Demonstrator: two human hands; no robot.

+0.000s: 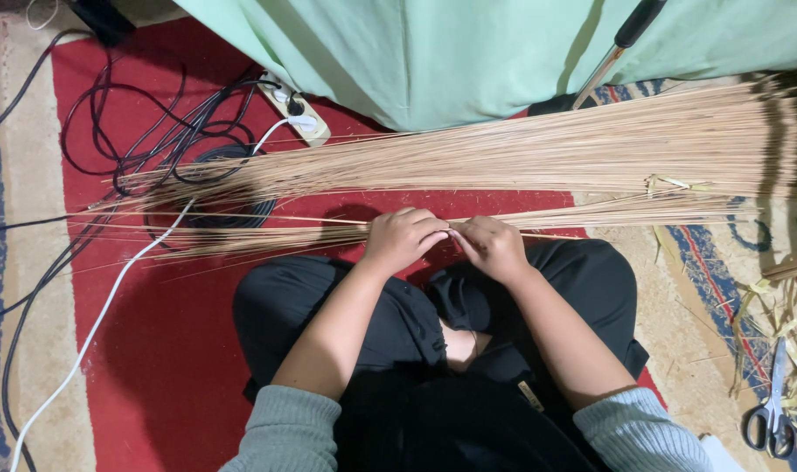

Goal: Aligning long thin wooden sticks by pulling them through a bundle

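Observation:
A long bundle of thin tan sticks [538,149] lies across the red carpet in front of my crossed legs. A smaller bunch of the same sticks [267,234] runs closer to me. My left hand [403,238] and my right hand [490,245] meet over this smaller bunch, fingers pinched together on a thin stick between them. Both wrists rest above my black trousers [433,350].
A white power strip [298,109] and a tangle of black and white cables [153,131] lie at the upper left. Scissors [772,415] rest among dry leaf scraps [787,323] at the right. Pale green cloth [468,52] hangs at the top, with a metal rod [612,52].

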